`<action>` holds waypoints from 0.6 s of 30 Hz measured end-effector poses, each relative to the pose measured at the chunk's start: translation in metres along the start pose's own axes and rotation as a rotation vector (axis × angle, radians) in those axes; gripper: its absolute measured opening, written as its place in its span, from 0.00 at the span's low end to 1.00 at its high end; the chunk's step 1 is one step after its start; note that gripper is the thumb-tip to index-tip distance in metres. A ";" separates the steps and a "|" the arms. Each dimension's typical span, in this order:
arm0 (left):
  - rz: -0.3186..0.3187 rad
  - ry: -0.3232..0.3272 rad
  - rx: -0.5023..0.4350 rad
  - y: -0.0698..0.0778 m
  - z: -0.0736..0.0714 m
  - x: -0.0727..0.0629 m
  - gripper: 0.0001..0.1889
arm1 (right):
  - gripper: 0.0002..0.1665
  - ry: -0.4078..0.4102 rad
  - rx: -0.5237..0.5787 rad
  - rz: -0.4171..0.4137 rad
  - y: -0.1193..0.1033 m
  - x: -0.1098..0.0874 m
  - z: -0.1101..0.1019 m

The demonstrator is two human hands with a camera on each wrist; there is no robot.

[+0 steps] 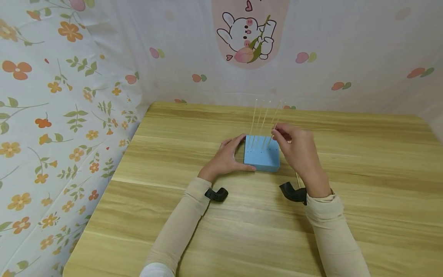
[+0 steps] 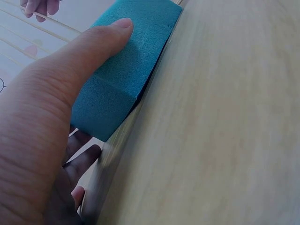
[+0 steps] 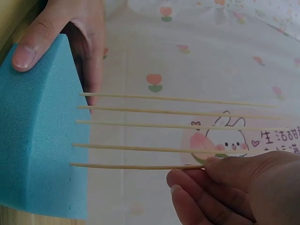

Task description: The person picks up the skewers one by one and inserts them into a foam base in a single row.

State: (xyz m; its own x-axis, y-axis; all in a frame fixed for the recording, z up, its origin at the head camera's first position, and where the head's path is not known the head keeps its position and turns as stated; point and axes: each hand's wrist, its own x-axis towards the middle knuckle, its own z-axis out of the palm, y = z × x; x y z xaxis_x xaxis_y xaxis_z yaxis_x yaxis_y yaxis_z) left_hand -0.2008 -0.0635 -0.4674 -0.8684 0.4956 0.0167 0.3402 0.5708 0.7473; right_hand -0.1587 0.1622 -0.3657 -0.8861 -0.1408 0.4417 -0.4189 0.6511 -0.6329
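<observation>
A light blue foam block [image 1: 262, 163] sits on the wooden table, with several thin wooden skewers [image 1: 263, 125] standing up from its top. My left hand [image 1: 226, 157] holds the block from its left side. In the left wrist view its thumb [image 2: 101, 44] lies on the near face, while the other fingers reach round behind. To the right of the block, my right hand [image 1: 299, 148] pinches the endmost skewer [image 3: 136, 167] between thumb and forefinger. That skewer's lower end meets the foam in the right wrist view. Small dark holes [image 1: 261, 152] dot the block's top.
Another thin stick [image 1: 297, 179] shows on the table below the right wrist. Black wrist cameras [image 1: 217, 194] jut inward from both cuffs. Behind the wooden table [image 1: 166, 154] hangs a white cloth [image 1: 173, 34] with a rabbit print; a flowered cloth [image 1: 62, 154] covers the left side.
</observation>
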 end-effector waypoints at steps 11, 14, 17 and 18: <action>0.013 0.005 -0.002 0.000 0.000 0.000 0.64 | 0.11 0.023 -0.030 0.008 0.003 -0.001 0.000; 0.010 0.005 -0.004 0.000 0.000 0.000 0.64 | 0.11 0.030 -0.029 -0.001 0.004 -0.001 0.001; -0.001 0.005 -0.011 0.001 0.000 0.000 0.65 | 0.10 0.032 -0.027 -0.010 0.006 0.000 0.001; -0.004 0.006 -0.010 0.001 0.000 0.000 0.65 | 0.10 0.032 -0.027 -0.013 0.006 0.000 0.001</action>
State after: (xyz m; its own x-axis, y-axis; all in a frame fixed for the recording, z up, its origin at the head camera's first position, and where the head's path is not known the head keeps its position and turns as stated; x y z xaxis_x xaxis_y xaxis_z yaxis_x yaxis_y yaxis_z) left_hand -0.2003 -0.0634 -0.4670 -0.8716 0.4899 0.0177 0.3333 0.5656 0.7543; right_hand -0.1612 0.1650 -0.3704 -0.8737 -0.1255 0.4700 -0.4243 0.6693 -0.6099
